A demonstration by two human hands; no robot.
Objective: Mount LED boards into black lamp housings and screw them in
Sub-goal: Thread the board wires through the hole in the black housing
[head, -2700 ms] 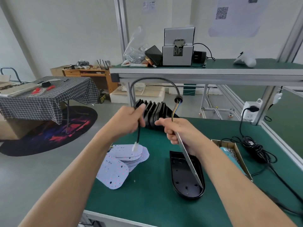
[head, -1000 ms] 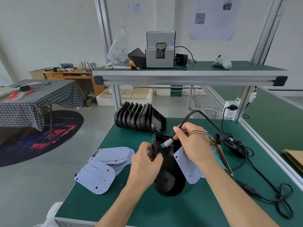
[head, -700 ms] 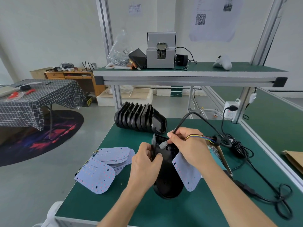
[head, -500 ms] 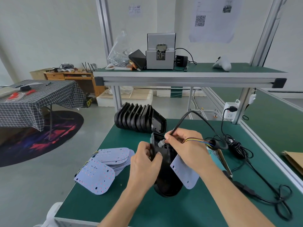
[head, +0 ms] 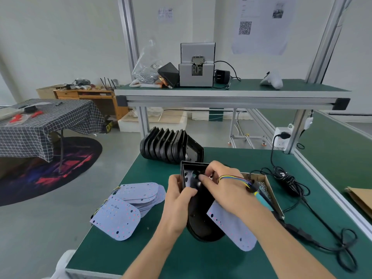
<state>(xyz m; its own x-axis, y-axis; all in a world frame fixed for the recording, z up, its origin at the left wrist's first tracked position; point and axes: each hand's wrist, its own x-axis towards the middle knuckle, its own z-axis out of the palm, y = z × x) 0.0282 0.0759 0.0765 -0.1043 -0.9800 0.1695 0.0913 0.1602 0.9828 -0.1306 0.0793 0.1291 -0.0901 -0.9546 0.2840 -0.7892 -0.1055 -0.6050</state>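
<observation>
Black plastic, the lamp housing (head: 203, 214) stands tilted on the green bench (head: 165, 256), the left hand (head: 178, 200) gripping its side to steady it. The right hand (head: 223, 188) pinches the cable end at the housing's top, seemingly feeding it through; the LED board (head: 233, 226) hangs beneath. Since half a second ago, the fingers have pushed deeper inside.

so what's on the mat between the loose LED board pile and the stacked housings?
Nothing: bare green mat separates the LED board pile from the stacked housings, head view.
</observation>
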